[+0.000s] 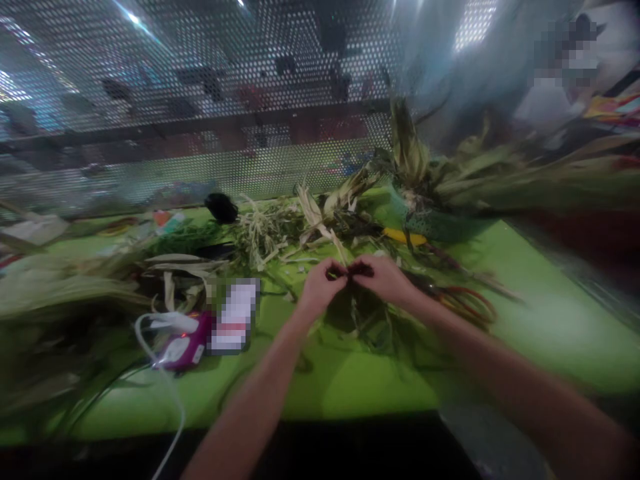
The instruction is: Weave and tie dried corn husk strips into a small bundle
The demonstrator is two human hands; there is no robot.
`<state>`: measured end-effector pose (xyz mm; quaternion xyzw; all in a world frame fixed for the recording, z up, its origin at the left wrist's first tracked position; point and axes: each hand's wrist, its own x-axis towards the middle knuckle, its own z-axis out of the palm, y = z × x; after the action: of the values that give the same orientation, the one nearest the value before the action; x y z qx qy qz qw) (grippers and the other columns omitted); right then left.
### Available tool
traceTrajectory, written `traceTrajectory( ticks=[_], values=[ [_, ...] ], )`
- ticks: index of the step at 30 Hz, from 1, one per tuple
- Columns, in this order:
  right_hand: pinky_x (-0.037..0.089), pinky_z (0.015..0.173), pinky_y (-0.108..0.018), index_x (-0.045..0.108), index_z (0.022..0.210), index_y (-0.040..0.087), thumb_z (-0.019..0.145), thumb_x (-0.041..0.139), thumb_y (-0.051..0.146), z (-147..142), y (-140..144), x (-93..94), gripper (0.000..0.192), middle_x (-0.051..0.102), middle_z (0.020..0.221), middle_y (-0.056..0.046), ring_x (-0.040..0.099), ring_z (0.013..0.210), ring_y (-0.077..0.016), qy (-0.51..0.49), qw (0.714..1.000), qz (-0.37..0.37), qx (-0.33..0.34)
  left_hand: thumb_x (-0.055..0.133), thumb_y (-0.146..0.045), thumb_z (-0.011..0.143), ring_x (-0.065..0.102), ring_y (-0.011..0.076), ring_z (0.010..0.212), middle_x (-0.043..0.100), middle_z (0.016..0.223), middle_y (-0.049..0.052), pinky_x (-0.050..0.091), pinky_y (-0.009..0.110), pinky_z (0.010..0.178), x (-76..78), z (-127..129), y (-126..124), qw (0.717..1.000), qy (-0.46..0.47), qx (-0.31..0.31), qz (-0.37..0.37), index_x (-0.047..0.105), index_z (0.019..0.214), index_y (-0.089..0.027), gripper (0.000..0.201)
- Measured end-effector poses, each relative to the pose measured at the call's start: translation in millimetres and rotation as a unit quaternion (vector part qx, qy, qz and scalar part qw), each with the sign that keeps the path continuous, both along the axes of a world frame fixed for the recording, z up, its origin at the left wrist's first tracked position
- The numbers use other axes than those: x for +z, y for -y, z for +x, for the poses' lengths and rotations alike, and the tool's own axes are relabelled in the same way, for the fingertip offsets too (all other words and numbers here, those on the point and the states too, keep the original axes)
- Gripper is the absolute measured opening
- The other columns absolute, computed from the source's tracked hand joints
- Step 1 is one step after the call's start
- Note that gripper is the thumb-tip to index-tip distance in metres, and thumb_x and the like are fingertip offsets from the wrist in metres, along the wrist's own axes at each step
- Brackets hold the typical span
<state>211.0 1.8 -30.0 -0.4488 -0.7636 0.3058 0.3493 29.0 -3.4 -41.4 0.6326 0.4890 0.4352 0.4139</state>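
The left hand [320,287] and right hand [384,279] are bare, as are the slim left forearm [273,377] and right forearm [477,353]

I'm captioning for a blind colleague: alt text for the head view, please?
A person's bare left hand and right hand meet at a thin, pale, dry plant strip over a bright green table. Dried, straw-coloured husks and a purple plastic box with a white cable lie to the left; a grey perforated panel stands behind.
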Motion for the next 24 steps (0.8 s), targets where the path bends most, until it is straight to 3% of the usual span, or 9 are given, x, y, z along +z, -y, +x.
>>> traceTrajectory(
  ticks=[6,12,20,24],
  values=[
    [0.05,0.07,-0.029,0.071,0.084,0.015,0.067,0.067,0.012,-6,-1,-9.8,0.018,0.074,0.081,-0.003,0.067,0.074,-0.0178,-0.093,0.992,-0.073,-0.041,0.061,-0.011,0.073,0.061,0.0135,0.076,0.067,0.08,0.001,0.048,0.026,0.075,-0.6,4,4,0.994,-0.062,0.016,0.089,0.064,0.083,-0.017,0.012],
    [0.053,0.074,-0.033,0.067,0.082,0.016,0.058,0.074,0.019,-9,-6,-18.0,0.025,0.072,0.077,-0.002,0.067,0.076,-0.0184,-0.216,0.963,-0.156,-0.031,0.057,-0.009,0.08,0.062,0.0142,0.081,0.068,0.089,0.004,0.049,0.026,0.076,-0.3,9,8,0.974,-0.135,0.046,0.176,0.066,0.092,-0.018,0.017],
    [0.053,0.07,-0.03,0.067,0.089,0.016,0.056,0.077,0.017,-9,-5,-12.0,0.034,0.071,0.076,-0.002,0.066,0.072,-0.0166,-0.254,0.951,-0.177,-0.013,0.056,-0.01,0.084,0.06,0.0152,0.085,0.064,0.09,0.004,0.047,0.027,0.078,0.1,11,12,0.961,-0.149,0.072,0.223,0.064,0.09,-0.019,0.013],
    [0.053,0.071,-0.029,0.07,0.088,0.017,0.062,0.073,0.02,-9,-4,-6.7,0.026,0.071,0.076,-0.001,0.065,0.071,-0.0152,-0.256,0.953,-0.164,0.014,0.056,-0.013,0.086,0.058,0.0153,0.086,0.063,0.09,0.004,0.047,0.026,0.077,-1.1,9,8,0.967,-0.116,0.051,0.222,0.065,0.089,-0.019,0.011]
  ],
)
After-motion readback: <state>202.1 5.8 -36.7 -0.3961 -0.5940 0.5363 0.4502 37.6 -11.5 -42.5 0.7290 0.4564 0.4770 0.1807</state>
